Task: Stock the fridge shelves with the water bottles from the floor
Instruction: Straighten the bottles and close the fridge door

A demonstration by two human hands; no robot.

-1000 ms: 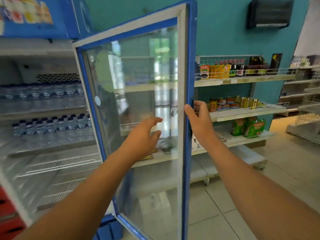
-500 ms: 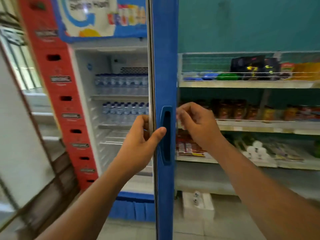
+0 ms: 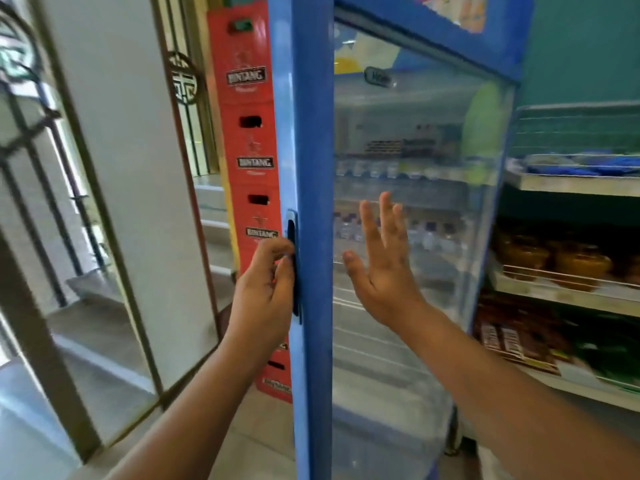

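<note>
The blue-framed glass fridge door (image 3: 311,140) fills the middle of the head view, swung nearly flat against the fridge. My left hand (image 3: 266,289) curls its fingers into the dark recessed handle (image 3: 292,268) on the door's left edge. My right hand (image 3: 381,258) is held flat with spread fingers against the glass pane. Behind the glass, rows of small water bottles (image 3: 408,233) stand on the upper two wire shelves; the lower shelves (image 3: 381,337) look bare. No bottles on the floor are in view.
A stack of red Bintang crates (image 3: 249,161) stands just left of the fridge. Farther left are a white wall panel (image 3: 131,188) and a glazed door (image 3: 31,174). Store shelving with jars (image 3: 554,261) and packets stands at the right.
The door has swung from wide open to almost closed. My left hand moved from the door's edge into the handle; my right hand left the edge and now lies flat on the glass.
</note>
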